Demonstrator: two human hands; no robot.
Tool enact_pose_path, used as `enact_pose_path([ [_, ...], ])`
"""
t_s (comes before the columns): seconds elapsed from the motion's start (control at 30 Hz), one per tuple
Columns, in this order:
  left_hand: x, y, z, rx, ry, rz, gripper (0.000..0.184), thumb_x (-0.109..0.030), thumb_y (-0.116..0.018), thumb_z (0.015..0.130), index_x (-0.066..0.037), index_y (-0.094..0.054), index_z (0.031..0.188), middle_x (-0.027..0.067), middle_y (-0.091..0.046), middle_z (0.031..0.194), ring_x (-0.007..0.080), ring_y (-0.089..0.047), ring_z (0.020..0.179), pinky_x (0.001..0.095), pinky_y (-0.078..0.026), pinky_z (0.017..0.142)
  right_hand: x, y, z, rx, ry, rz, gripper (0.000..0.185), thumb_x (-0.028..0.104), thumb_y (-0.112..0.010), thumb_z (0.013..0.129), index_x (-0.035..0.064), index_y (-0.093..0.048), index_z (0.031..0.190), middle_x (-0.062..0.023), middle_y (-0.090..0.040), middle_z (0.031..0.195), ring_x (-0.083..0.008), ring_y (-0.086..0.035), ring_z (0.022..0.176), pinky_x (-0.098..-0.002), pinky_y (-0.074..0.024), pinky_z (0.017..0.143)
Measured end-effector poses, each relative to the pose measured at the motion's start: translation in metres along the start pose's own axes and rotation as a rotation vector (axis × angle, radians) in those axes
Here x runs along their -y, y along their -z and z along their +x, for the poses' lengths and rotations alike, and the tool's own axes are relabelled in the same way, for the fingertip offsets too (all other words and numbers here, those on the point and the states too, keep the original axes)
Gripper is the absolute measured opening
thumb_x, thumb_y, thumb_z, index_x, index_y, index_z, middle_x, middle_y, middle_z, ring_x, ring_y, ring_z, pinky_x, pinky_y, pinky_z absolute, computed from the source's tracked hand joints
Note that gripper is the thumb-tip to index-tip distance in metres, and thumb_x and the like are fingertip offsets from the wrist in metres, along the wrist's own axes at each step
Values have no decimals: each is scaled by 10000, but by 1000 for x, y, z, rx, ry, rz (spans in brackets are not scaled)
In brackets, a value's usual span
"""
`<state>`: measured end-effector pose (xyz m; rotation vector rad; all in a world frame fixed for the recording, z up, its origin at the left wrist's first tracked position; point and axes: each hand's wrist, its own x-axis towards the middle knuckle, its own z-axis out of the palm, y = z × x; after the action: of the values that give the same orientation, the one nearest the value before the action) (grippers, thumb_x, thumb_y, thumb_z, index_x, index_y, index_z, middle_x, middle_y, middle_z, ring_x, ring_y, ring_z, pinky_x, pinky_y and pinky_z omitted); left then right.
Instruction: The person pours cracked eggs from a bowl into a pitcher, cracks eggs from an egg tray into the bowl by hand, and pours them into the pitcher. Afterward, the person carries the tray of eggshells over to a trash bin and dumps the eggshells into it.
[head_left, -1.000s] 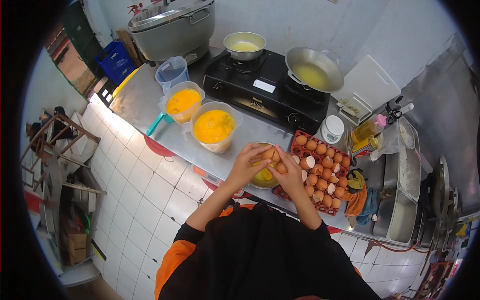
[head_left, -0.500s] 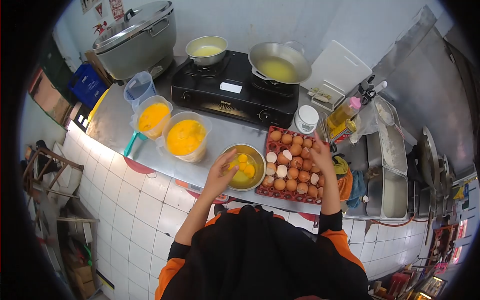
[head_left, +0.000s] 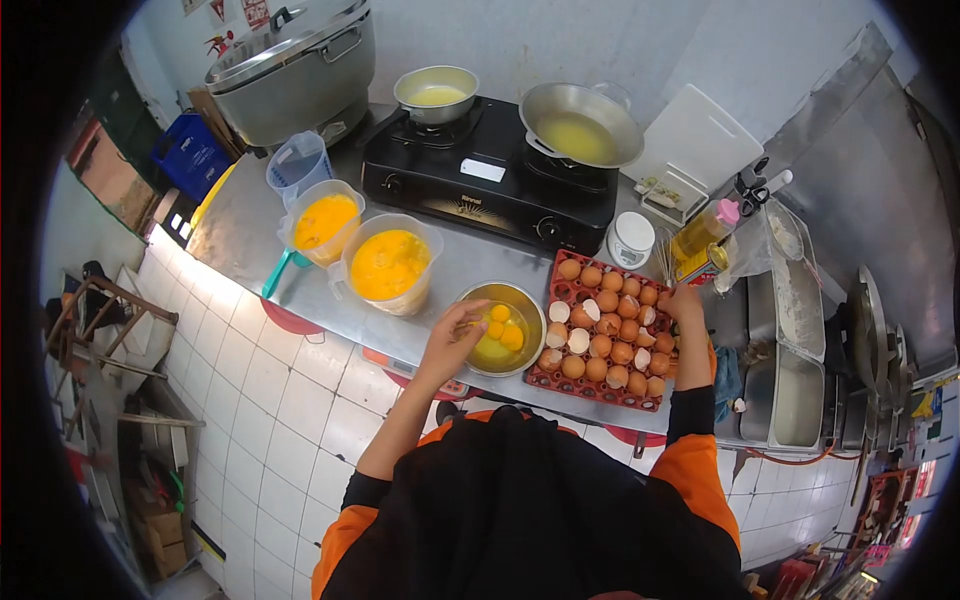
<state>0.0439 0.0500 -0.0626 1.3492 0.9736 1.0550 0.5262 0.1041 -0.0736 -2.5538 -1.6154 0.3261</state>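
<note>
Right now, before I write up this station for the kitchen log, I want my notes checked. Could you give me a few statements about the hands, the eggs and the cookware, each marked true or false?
The left hand is at the left side of the metal bowl. True.
The right hand is inside a jug. False: it is at the far right part of the red egg tray.
The wok sits at the right end of the gas stove. True.
All three plastic jugs hold egg. False: the blue-marked jug shows none.
Some shells in the tray are broken. True.
</note>
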Motion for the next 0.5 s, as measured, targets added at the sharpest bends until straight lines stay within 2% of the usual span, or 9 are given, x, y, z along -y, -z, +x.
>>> enact_pose_path([
  [0.1, 5, -6, -3, 1, 3, 15, 357, -87, -614, 921, -71, -574, 1275, 54, -553, 1267, 154, -563, 1090, 288, -470, 935, -4, -4, -5, -76, 99, -1, 321, 214, -673, 704, 27, -675, 965, -228, -682, 920, -381, -667, 891, -447, -537, 801],
  [0.2, 14, -8, -5, -1, 18, -6, 339, -135, -625, 923, -90, -592, 1257, 53, -564, 1252, 163, -575, 1075, 296, -456, 935, -14, -6, 3, 29, 129, -47, 409, 206, -704, 672, 82, -692, 1061, -211, -687, 957, -366, -671, 910, -432, -539, 811],
  [0.3, 9, -10, -6, 22, 20, 13, 330, -149, -625, 928, -90, -598, 1251, 52, -572, 1240, 168, -575, 1082, 299, -454, 938, -23, 3, 10, 166, 287, -31, 497, 198, -732, 639, 105, -689, 1125, -214, -688, 967, -349, -674, 931, -418, -539, 823],
  [0.33, 11, -10, -5, 20, 10, 11, 328, -151, -624, 929, -90, -598, 1250, 53, -574, 1237, 171, -574, 1086, 302, -454, 939, -27, 4, 12, 226, 296, 24, 501, 196, -752, 620, 91, -695, 1106, -199, -695, 926, -332, -683, 883, -399, -543, 789],
  [0.43, 12, -10, -6, 7, 26, 1, 324, -158, -621, 933, -92, -599, 1249, 53, -574, 1234, 178, -570, 1100, 309, -448, 950, -30, 15, 2, 182, 367, 16, 498, 190, -760, 619, 72, -692, 1098, -160, -694, 840, -281, -682, 781, -381, -539, 730],
  [0.5, 11, -8, -8, -2, 40, -3, 325, -158, -622, 932, -95, -600, 1249, 56, -574, 1228, 181, -566, 1106, 312, -441, 960, -31, 18, -2, 201, 342, 150, 487, 180, -756, 645, 51, -683, 1108, -117, -689, 811, -215, -660, 733, -347, -530, 681],
])
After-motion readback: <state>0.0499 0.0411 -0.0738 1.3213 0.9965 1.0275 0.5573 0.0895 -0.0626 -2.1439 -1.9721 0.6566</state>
